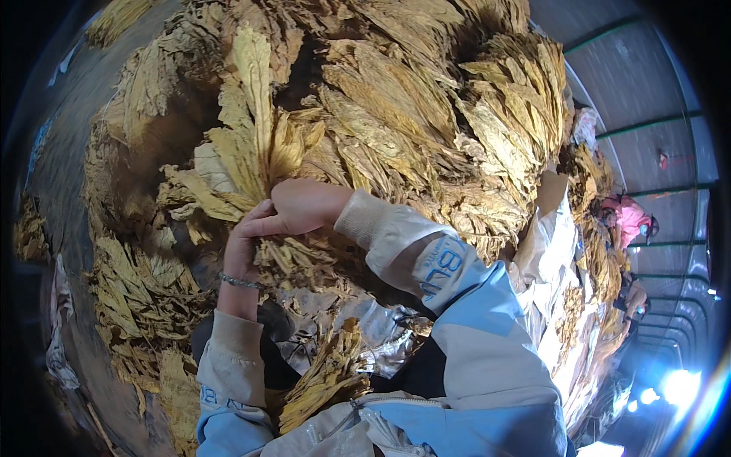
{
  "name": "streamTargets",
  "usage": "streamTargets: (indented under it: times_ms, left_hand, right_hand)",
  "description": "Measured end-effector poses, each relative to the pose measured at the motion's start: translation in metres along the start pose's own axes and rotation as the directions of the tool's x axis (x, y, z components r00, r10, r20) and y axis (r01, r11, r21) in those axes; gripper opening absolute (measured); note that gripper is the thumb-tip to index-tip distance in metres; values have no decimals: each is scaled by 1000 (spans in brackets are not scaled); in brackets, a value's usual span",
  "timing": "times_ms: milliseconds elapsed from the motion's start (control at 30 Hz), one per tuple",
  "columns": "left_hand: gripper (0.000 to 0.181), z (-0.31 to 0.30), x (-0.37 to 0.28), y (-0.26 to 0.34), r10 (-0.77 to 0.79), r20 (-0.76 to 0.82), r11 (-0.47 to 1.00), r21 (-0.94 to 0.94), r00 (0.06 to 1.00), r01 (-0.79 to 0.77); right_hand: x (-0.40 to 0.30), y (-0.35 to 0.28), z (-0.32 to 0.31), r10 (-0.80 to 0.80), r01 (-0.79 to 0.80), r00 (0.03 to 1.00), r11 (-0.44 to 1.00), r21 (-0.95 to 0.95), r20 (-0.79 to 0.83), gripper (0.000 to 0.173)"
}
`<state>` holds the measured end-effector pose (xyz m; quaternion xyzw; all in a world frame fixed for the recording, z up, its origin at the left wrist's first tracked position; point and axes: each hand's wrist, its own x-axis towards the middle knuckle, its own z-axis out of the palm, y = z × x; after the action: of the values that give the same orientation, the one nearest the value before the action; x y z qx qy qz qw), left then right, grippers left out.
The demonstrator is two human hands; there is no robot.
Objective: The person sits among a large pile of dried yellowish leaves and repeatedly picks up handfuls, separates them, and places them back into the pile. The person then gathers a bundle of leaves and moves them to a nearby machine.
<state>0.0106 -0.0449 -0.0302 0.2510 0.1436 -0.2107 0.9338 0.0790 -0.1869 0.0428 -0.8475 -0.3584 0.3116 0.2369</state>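
Note:
Both my hands meet around a bundle of dried yellow-brown leaves, likely tobacco (251, 131), just left of the middle of the head view. My left hand (245, 234), with a beaded bracelet (239, 281) on the wrist, wraps the bundle from the left. From the right, my right hand (302, 207) reaches over it, its fingertips hidden. The leaf blades fan out above the hands, and the cut-looking stem ends (294, 261) stick out below. A smaller bunch of leaves (328, 377) lies in my lap.
Large heaps of dried leaves (388, 108) surround me in front and on both sides. White and brown sheeting (548, 251) lies at the right. Farther off at the right, a person in pink (628, 220) and another person (634, 298) sit by more leaves beneath a ribbed tunnel roof.

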Motion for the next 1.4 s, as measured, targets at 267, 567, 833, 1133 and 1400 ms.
streamTargets:
  times_ms: [267, 567, 833, 1133, 1400]
  left_hand:
    - [31, 45, -33, 37, 426, -18, 900, 113, 904, -422]
    - [24, 24, -16, 47, 406, -64, 897, -163, 912, -411]
    - [27, 31, -13, 44, 331, -27, 921, -209, 943, -330]
    - [26, 45, -16, 38, 344, -21, 930, -130, 939, -344]
    - [28, 32, -18, 41, 340, -40, 935, -89, 940, -342]
  right_hand:
    - [-49, 187, 31, 328, -314, 820, 943, 112, -469, 87]
    - [-121, 316, -60, 831, -951, 204, 293, 95, -518, 102]
    - [-113, 311, -59, 835, -907, 407, 417, -58, -370, 104]
    - [-103, 278, 3, 781, -886, 451, 451, -108, -432, 77]
    - [-78, 214, 37, 742, -856, 510, 486, -175, -434, 89]
